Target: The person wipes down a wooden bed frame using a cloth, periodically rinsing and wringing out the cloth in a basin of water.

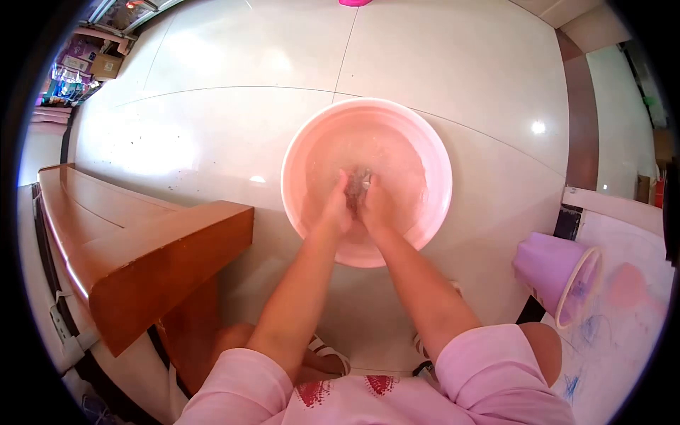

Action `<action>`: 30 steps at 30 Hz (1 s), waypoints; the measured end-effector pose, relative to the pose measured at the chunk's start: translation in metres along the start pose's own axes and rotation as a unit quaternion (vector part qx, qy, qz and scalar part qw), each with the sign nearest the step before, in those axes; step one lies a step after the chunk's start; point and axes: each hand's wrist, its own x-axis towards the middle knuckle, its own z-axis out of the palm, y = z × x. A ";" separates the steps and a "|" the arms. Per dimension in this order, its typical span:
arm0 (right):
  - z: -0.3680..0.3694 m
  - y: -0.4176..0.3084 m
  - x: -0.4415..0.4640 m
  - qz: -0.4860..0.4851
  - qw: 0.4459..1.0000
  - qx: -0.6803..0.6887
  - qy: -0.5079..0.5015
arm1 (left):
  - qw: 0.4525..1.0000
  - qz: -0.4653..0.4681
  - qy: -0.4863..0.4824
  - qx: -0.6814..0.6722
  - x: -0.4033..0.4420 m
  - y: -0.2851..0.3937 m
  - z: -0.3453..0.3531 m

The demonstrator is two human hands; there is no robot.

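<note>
A round pink basin (438, 212) with water in it stands on the floor in front of me. Both of my arms reach down into it. My left hand (341, 204) and my right hand (377, 204) are close together near its middle, thumbs up, with the fingers curled inward and partly hidden by the water. Between them is a small greyish-brown, blurred bundle (359, 185) with a shiny light spot. Its kind does not show clearly. Both hands appear to hold it.
A brown wooden bench (170, 248) stands close at the left. On the right, a purple bin (549, 269) lies tipped beside a scribbled white surface (616, 340). Glossy tiles (234, 57) surround the basin. Boxes and packages (78, 64) are at the far left.
</note>
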 end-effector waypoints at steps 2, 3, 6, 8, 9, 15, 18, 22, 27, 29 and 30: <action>0.011 -0.008 -0.022 -0.059 0.998 0.031 0.025 | 0.999 -0.023 -0.007 -0.024 0.005 0.001 -0.008; 0.010 -0.012 -0.028 -0.088 0.994 0.047 0.035 | 0.999 -0.009 -0.052 -0.012 0.015 -0.006 -0.020; -0.009 -0.036 -0.041 -0.099 0.993 0.050 0.027 | 0.998 0.012 -0.051 0.038 -0.008 0.000 -0.004; -0.014 -0.042 -0.025 -0.077 0.997 0.000 0.010 | 0.996 -0.073 -0.025 -0.042 -0.027 0.004 0.012; -0.017 -0.041 -0.013 -0.059 0.996 -0.068 0.017 | 0.997 -0.069 -0.026 -0.039 -0.030 0.002 0.014; -0.013 0.000 0.020 -0.070 0.994 -0.083 0.033 | 0.921 0.040 0.094 0.376 -0.032 0.014 0.001; -0.001 0.031 0.029 -0.121 0.988 -0.095 -0.015 | 0.816 0.225 0.083 0.526 -0.011 0.003 -0.033; 0.009 0.030 0.019 -0.054 0.997 -0.045 0.013 | 0.893 0.139 0.183 0.388 -0.013 0.006 -0.012; 0.028 0.038 0.019 -0.097 0.991 -0.059 0.068 | 0.962 0.135 0.188 0.142 -0.004 -0.007 -0.013; 0.038 0.055 0.021 -0.094 0.980 -0.046 0.168 | 0.978 0.129 0.158 0.046 -0.012 -0.008 0.000; 0.037 0.064 0.025 -0.114 0.988 0.058 0.086 | 0.978 0.128 0.156 0.048 -0.007 -0.007 -0.008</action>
